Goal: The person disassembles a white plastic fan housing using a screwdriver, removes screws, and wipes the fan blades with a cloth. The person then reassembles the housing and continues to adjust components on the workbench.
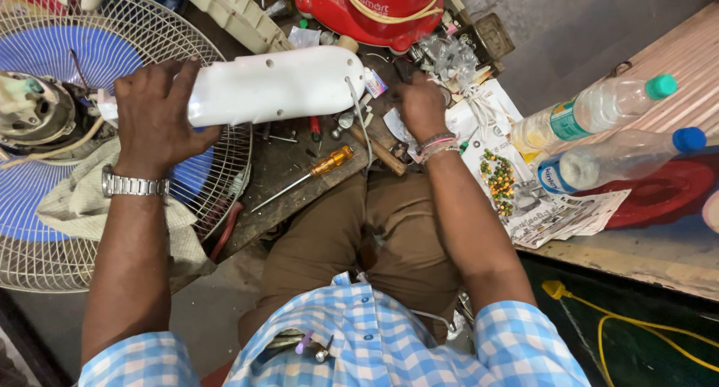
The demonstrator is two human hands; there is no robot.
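Left hand (pixel 153 106) is gripping the white fan housing (pixel 273 84) — right hand (pixel 422 106) is reaching among small parts, its grip hidden — beside a screwdriver (pixel 314 171).

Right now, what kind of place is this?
Probably a small repair workshop for fans. The left hand holds a white plastic fan housing beside a blue-bladed fan in a wire cage, and an orange-handled screwdriver lies on the cluttered dark wooden workbench.

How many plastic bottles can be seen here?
2. The green-capped bottle lies on the right, and the blue-capped bottle lies just below it, both on their sides. Others may be hidden in the clutter.
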